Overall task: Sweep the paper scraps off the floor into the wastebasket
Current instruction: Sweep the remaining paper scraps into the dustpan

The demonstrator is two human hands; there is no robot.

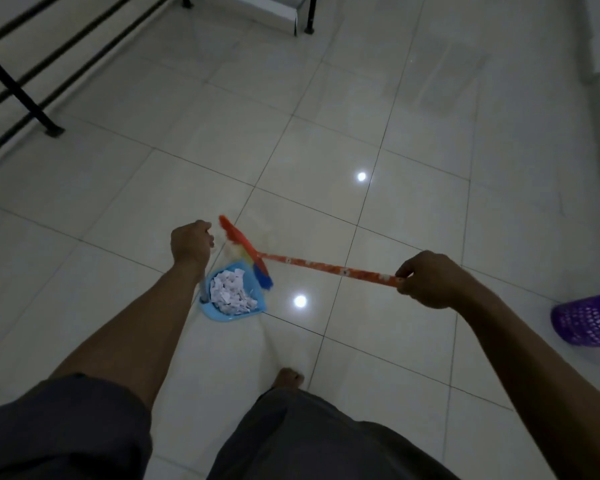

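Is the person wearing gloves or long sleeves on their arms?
No. The left hand and right hand are bare, with no gloves, rings or watch showing. The left forearm and right forearm are bare too; no sleeve is in view. Dark grey cloth covers the legs, and one foot is bare.

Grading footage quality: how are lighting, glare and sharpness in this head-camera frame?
Head view: dim overall; two bright glare spots on the glossy floor; the broom is motion-blurred at its head; the paper scraps in the dustpan read clearly; lines bow slightly toward the edges; the wastebasket is cropped at the right edge.
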